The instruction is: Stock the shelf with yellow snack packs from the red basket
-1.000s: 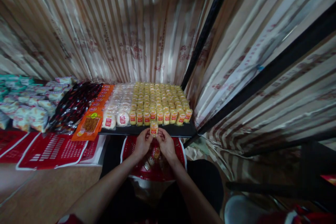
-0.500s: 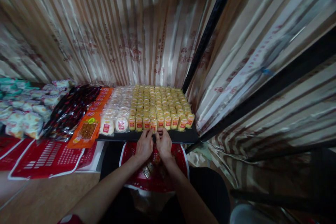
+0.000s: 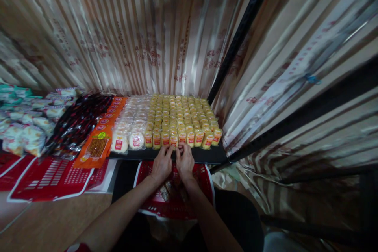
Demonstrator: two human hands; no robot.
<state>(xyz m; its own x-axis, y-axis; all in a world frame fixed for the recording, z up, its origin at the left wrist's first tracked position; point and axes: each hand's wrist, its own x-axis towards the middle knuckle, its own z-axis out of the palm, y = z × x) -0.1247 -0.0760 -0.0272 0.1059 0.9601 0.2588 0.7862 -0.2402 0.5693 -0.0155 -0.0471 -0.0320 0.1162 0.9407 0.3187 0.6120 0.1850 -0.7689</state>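
Rows of small wrapped yellow cakes (image 3: 180, 118) with red-and-orange labels stand packed together on a black shelf (image 3: 203, 156). At the front edge, my left hand (image 3: 162, 163) and my right hand (image 3: 185, 162) come close together, fingers curled and pinched. Between their fingertips is the lower part of one front-row yellow cake (image 3: 174, 139), which stays upright in its row. Under my wrists a red basket (image 3: 147, 202) with a white rim holds a few wrapped pieces (image 3: 164, 193), partly hidden by my forearms.
Left of the yellow cakes lie round white wrapped cakes (image 3: 136, 140), an orange snack bag (image 3: 95, 147), dark shiny packets (image 3: 76, 126) and white pouches (image 3: 34, 138). More red baskets (image 3: 50, 181) sit below left. A black post (image 3: 233, 51) rises behind; striped curtains surround the shelf.
The view has shifted slightly. Both hands stay at the same front-row yellow cake, with only slight finger movement.
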